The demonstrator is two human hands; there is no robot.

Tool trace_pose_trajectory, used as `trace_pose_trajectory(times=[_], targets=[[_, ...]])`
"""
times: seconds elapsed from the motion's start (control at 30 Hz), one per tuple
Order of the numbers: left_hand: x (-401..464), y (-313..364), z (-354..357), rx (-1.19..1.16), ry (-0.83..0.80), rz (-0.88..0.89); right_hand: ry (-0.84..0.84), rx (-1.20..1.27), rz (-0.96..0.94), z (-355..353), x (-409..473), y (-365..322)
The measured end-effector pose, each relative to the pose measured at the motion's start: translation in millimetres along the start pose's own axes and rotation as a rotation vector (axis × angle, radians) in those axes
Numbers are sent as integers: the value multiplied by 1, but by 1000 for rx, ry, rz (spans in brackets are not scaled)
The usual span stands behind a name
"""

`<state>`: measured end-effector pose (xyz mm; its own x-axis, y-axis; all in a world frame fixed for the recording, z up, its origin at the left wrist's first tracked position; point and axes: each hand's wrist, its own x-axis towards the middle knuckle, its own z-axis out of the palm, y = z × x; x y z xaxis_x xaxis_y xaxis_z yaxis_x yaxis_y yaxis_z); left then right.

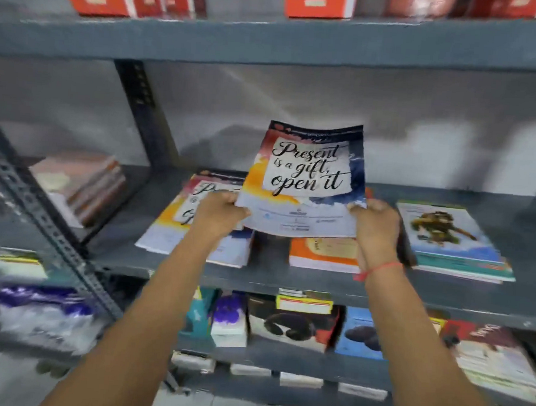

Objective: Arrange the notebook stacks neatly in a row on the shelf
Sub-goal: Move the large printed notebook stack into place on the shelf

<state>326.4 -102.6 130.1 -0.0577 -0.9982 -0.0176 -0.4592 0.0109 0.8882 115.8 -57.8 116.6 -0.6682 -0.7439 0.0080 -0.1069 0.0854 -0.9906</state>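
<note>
we seem to be in a stationery shop or stockroom: grey slotted-steel shelving [271, 44] holds flat notebook stacks [457, 244], with orange boxes [318, 3] above.

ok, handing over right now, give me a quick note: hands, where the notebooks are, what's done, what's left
Left hand and right hand each grip a lower corner of the held notebook, lifted and tilted up above the middle shelf.
On that shelf: a matching-cover stack at left, an orange-cover stack under the held notebook, a green-cover stack at right. Another pile lies in the next bay to the left.
Done: three stacks lie roughly side by side.
Left: set the held notebook down, probably on the matching-cover stack, then square the stacks, which lie skewed.
</note>
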Motion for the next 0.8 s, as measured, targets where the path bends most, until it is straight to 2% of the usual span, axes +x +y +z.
trace_pose_trajectory(times=[0.13, 0.23, 0.47, 0.57, 0.7, 0.8], targets=[[28, -59, -74, -83, 26, -78, -71, 13, 36, 92, -35, 10], [41, -89, -97, -61, 8, -106, -114, -19, 81, 125, -49, 19], [69, -145, -116, 63, -40, -217, -179, -162, 156, 161, -61, 55], [68, -146, -121, 128, -61, -172, -203, -93, 129, 161, -56, 67], [78, -137, -122, -188, -135, -232, -253, 10, 130, 169, -40, 71], [94, -138, -123, -272, -175, -282, -329, 50, 152, 179, -18, 75]])
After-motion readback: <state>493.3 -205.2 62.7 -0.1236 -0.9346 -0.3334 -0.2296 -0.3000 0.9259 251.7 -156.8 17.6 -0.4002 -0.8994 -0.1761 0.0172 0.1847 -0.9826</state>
